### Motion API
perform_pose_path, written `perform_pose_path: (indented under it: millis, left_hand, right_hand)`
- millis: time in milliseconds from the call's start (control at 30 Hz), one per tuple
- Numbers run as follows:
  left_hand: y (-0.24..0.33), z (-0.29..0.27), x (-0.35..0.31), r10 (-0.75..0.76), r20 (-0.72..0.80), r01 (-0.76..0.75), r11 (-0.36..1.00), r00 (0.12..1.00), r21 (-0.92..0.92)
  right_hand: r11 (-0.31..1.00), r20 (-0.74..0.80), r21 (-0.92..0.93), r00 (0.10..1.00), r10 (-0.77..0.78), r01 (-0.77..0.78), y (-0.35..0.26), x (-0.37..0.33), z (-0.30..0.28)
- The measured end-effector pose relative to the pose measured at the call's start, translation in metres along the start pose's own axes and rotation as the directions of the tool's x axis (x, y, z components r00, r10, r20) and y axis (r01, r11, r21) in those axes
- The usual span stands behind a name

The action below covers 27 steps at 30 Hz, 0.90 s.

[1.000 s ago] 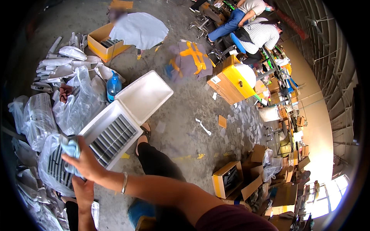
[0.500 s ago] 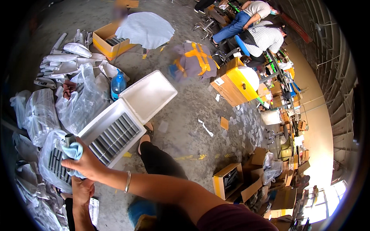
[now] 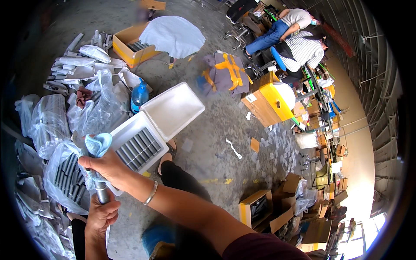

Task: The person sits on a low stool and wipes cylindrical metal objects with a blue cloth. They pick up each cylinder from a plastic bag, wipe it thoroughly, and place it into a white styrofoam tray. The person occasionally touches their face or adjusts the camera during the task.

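Between my hands is a grey metal tube point(image 3: 101, 193). My left hand point(image 3: 103, 213) is closed round its lower end. Higher up, my right hand point(image 3: 105, 167) grips a light blue cloth point(image 3: 98, 145) wrapped about the tube, so the cloth hides its upper part. Just beyond my right hand, a white foam box point(image 3: 159, 152) holds a row of similar grey tubes point(image 3: 138, 147); its whitish lid or second tray point(image 3: 173, 106) lies against it. Left of my hands, a clear plastic bag point(image 3: 51, 184) contains several more dark grey tubes point(image 3: 68, 177).
A blue bottle point(image 3: 139, 96) stands behind the foam box. Plastic-wrapped bundles point(image 3: 51, 123) and paper-wrapped pieces point(image 3: 73, 69) cover the left floor. Cartons point(image 3: 255, 208) are at the lower right, another carton point(image 3: 264, 102) is farther off. Two people point(image 3: 299, 50) work at a bench.
My right hand and the cloth have slid up to the tube's top, which stuck out before. A bare length of tube now shows between my hands. The whole view has shifted slightly.
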<state>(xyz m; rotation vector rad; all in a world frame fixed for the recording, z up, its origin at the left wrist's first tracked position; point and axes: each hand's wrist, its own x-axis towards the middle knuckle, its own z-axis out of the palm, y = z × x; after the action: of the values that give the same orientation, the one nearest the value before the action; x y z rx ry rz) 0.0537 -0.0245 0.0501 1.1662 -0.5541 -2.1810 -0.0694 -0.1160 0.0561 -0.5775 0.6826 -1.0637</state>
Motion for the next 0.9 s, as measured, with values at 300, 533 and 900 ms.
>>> perform_pose_path:
  millis: [300, 533, 900]
  left_hand:
    - [-0.052, -0.047, 0.047, 0.691, -0.208, -0.544, 0.689, 0.692, 0.479]
    - [-0.004, -0.003, 0.008, 0.003, -0.046, 0.002, 0.994, 0.999, 0.112]
    - [-0.022, -0.029, 0.035, 0.437, -0.223, -0.379, 0.888, 0.871, 0.261]
  right_hand:
    - [0.829, -0.072, -0.476, 0.927, -0.369, 0.293, 0.046, -0.022, 0.020]
    - [0.992, -0.097, -0.118, 0.994, -0.055, 0.043, 0.005, 0.003, 0.001]
    - [0.841, -0.038, -0.452, 0.935, -0.352, 0.298, 0.050, -0.017, 0.024]
